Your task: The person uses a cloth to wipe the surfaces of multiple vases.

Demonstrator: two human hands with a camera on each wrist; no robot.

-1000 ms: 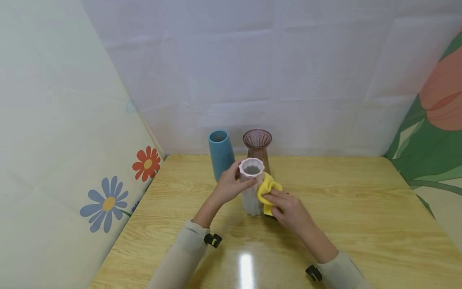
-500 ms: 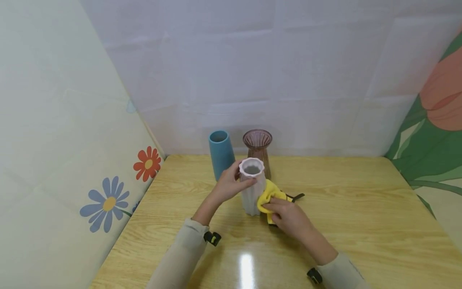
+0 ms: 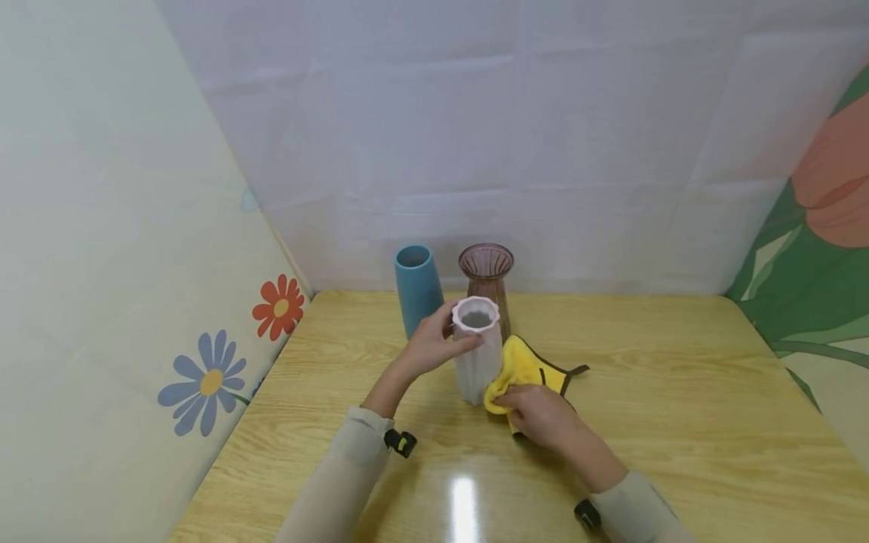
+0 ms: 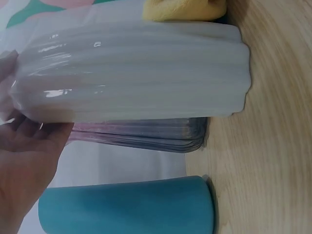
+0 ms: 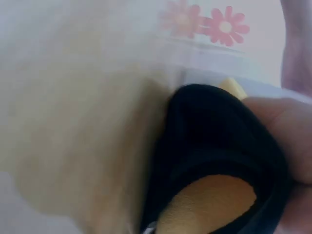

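Note:
A white fluted vase (image 3: 477,366) with a scalloped rim stands upright on the table. My left hand (image 3: 433,343) grips it near the top, thumb across the front and fingers round the left side. In the left wrist view the vase (image 4: 136,73) spans the frame, its ridged base close to the wood. My right hand (image 3: 546,415) pinches a yellow cloth (image 3: 526,366) with dark edging against the vase's lower right side. The right wrist view is blurred; there the cloth's dark edging (image 5: 204,117) fills the middle, with fingers (image 5: 287,131) at its right.
A blue vase (image 3: 417,290) stands behind my left hand. Right behind the white vase is a purple ribbed glass vase (image 3: 487,275) with a flared mouth, partly hidden. The wooden table (image 3: 679,392) ends at a pale sheet (image 3: 577,151) at the back.
My right hand has slid the cloth down the white vase's right side, from its upper part to near its base. More of the cloth now spreads out rightward. My left hand keeps its grip.

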